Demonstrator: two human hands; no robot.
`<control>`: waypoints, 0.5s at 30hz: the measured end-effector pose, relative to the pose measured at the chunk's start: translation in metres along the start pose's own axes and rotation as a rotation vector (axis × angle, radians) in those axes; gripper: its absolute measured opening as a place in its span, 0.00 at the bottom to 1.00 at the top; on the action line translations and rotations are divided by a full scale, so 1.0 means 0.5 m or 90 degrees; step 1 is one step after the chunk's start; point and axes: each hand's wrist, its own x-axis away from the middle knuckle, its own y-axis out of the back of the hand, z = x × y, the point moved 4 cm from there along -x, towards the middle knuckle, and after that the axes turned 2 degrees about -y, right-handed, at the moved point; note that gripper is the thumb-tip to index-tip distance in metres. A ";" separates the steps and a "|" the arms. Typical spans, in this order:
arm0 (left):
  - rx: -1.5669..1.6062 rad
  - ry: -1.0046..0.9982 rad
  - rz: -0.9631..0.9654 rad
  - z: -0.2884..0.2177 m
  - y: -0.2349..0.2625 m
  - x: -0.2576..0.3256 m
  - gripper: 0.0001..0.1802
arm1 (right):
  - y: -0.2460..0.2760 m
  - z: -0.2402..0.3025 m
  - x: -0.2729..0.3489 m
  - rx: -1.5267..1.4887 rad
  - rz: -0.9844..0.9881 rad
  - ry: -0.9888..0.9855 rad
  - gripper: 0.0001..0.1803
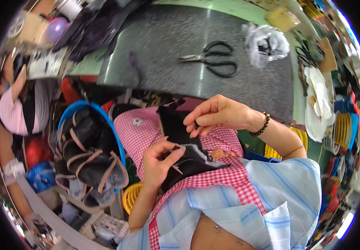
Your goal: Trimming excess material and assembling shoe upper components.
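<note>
My left hand (161, 160) is closed in a pinch on the edge of a black piece with a grey fuzzy lining (194, 155), which lies across my lap. Just above it, my right hand (223, 114) has thumb and fingers pressed together; a small dark bit shows at the fingertips, too small to name. Behind those fingertips another black piece (172, 123) rests on the red-and-white checked apron (136, 135). On the dark tabletop ahead lie scissors (213, 58) with black handles, apart from both hands.
At my left stands a blue tub (119, 135) heaped with black pieces edged in tan (90, 160). A clear plastic bag (267, 43) and dark sheet material (92, 31) lie on the table (159, 41). A person in pink (19, 108) sits far left. Yellow baskets (132, 198) stand nearby.
</note>
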 end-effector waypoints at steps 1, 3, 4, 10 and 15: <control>0.004 0.009 -0.022 0.004 0.008 0.002 0.04 | -0.007 0.002 -0.010 0.052 0.042 -0.016 0.17; 0.047 -0.030 0.013 0.006 0.010 0.010 0.04 | -0.019 0.009 -0.028 0.104 0.076 0.003 0.17; 0.054 -0.023 0.000 0.007 0.014 0.015 0.04 | -0.026 0.016 -0.035 0.154 0.094 0.040 0.16; -0.005 -0.099 0.051 0.000 0.015 0.007 0.06 | -0.058 0.033 -0.065 0.291 0.155 -0.055 0.17; 0.025 -0.074 0.037 0.004 0.015 0.002 0.06 | -0.059 0.026 -0.084 0.235 0.085 -0.057 0.11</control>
